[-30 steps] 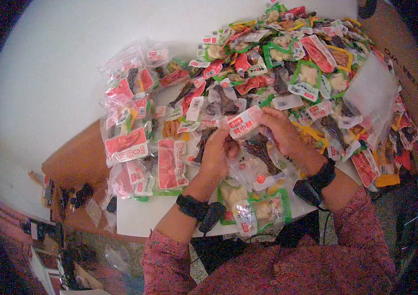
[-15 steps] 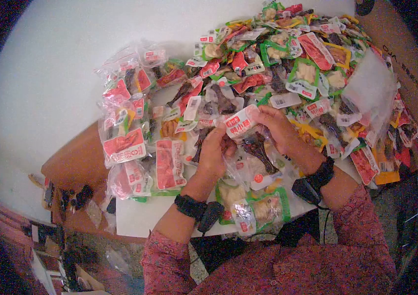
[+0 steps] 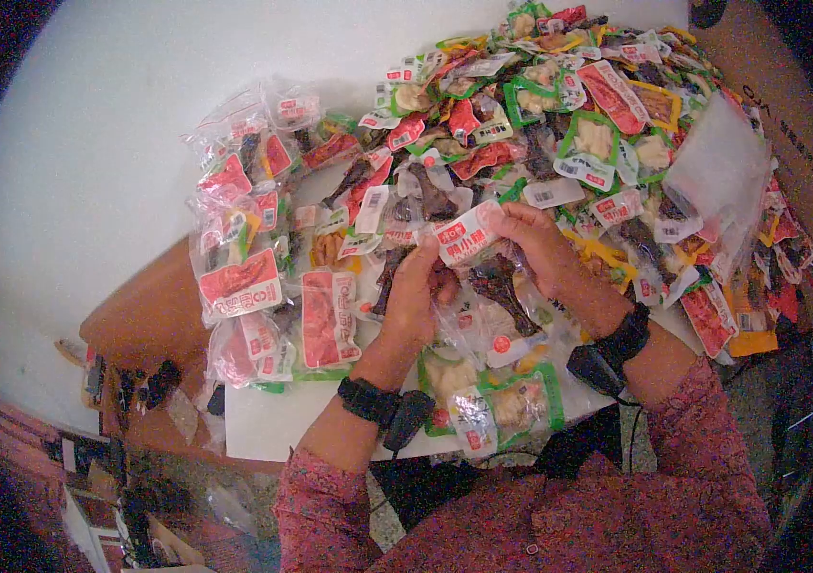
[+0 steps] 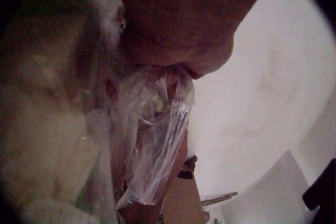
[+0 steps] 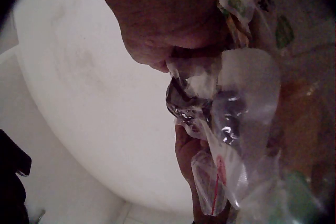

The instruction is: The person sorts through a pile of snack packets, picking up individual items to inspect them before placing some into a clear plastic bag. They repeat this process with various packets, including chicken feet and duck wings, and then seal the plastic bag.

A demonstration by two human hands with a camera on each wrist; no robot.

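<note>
Both hands are raised over the packets near the table's front. The right hand pinches the right end of a clear packet with a white and red label; a dark drumstick shows just below the label. The left hand grips clear plastic at the label's left edge, its fingers curled. In the left wrist view crumpled clear plastic hangs under that hand. The right wrist view has dark glossy food in clear wrap below the right hand.
A large heap of mixed packets covers the right and back of the table. Bagged packets lie in a column at the left. An empty-looking clear bag rests on the heap. Green-edged packets lie at the white table's front edge.
The label between the hands has tilted slightly, its right end higher. Both hands keep their grip and have barely moved. The whole head view has shifted a little.
</note>
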